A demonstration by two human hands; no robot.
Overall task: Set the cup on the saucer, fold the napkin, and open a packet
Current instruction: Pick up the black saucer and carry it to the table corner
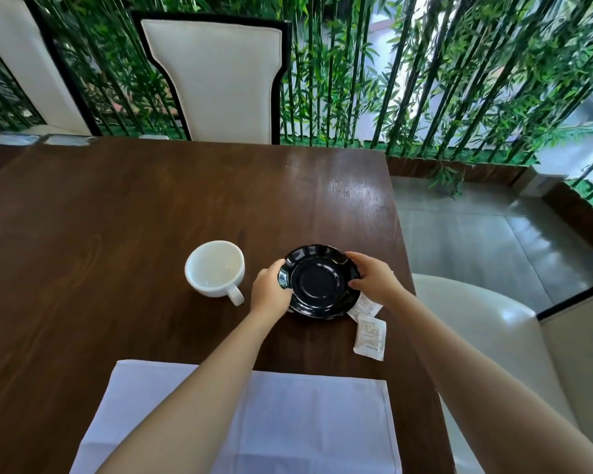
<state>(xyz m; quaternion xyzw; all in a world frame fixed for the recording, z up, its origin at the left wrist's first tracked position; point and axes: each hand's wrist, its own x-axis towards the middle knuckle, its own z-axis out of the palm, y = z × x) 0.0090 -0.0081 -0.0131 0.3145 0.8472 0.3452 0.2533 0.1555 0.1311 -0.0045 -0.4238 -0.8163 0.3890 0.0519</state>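
Note:
A black saucer [319, 282] lies on the dark wooden table [134, 217], held at both sides. My left hand [269, 294] grips its left rim and my right hand [374, 280] grips its right rim. An empty white cup [214, 268] stands upright to the saucer's left, handle pointing toward me. Two white packets lie at the saucer's near right: one [365, 306] partly under the rim and my right hand, the other [370, 336] fully in view. A white napkin [305, 422] lies flat and unfolded at the near edge, under my forearms.
A white chair with a black frame [220, 80] stands at the far side of the table. A cream seat [493, 336] sits right of the table's right edge. Bamboo stalks [425, 80] line the background, above a grey floor [476, 234].

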